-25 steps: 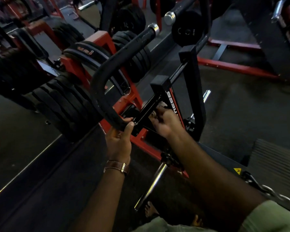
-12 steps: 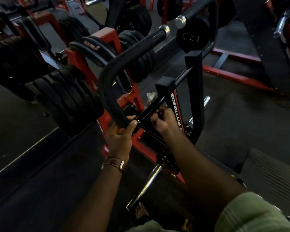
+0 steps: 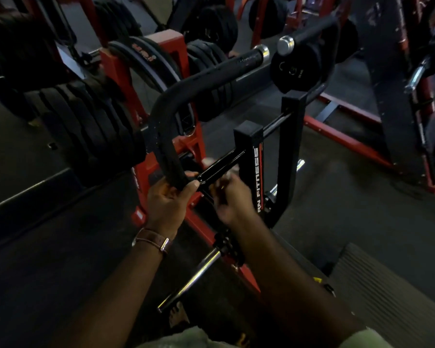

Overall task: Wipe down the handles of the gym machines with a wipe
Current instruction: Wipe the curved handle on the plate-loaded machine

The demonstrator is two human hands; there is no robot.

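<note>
Left hand (image 3: 168, 199) is gripping the lower end of the padded curved handle (image 3: 183, 94). Right hand (image 3: 232, 197) is curling round the glossy black crossbar (image 3: 221, 165); white wipe (image 3: 207, 162) is barely showing.

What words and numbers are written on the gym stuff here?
"RN FITNESS": white letters running up the black post beside the right hand; the start of the wording is hidden.
Raised marks on the round black weight plate: too dim to read.
Red lettering on the thin plate in the red rack: too blurred to read.
Yellow warning sticker near the right arm: too small to read.
</note>
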